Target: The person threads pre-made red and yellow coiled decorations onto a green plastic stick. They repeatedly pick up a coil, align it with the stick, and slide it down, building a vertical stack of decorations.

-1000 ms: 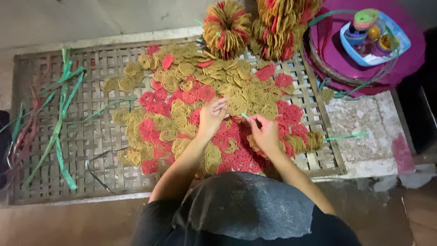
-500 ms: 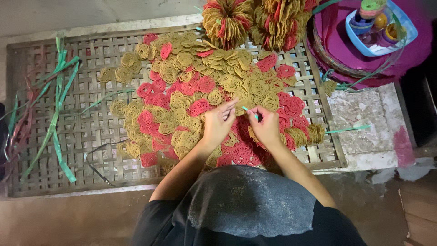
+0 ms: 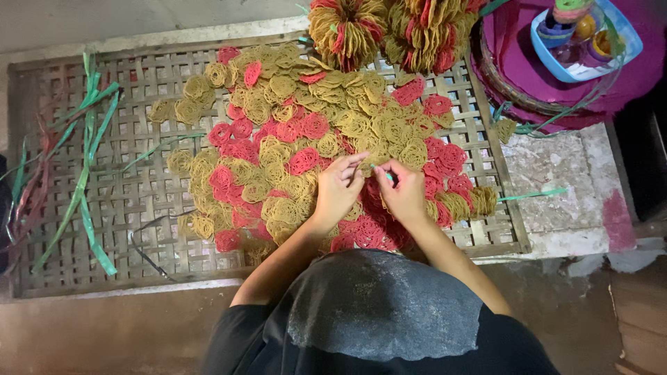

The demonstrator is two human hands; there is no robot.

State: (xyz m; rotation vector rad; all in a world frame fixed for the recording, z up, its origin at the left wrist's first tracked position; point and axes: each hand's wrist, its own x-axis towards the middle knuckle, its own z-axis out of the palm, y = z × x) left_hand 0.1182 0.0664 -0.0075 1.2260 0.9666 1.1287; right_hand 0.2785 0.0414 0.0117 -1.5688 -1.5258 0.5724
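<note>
hands (image 3: 338, 187) closer now, green strip (image 3: 383, 173) tilted between fingertips

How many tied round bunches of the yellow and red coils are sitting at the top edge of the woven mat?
2. One round tied bunch of yellow and red coils lies at the top edge of the woven bamboo mat; the second bunch sits immediately right of it, cropped by the frame. Others may lie out of view.
</note>
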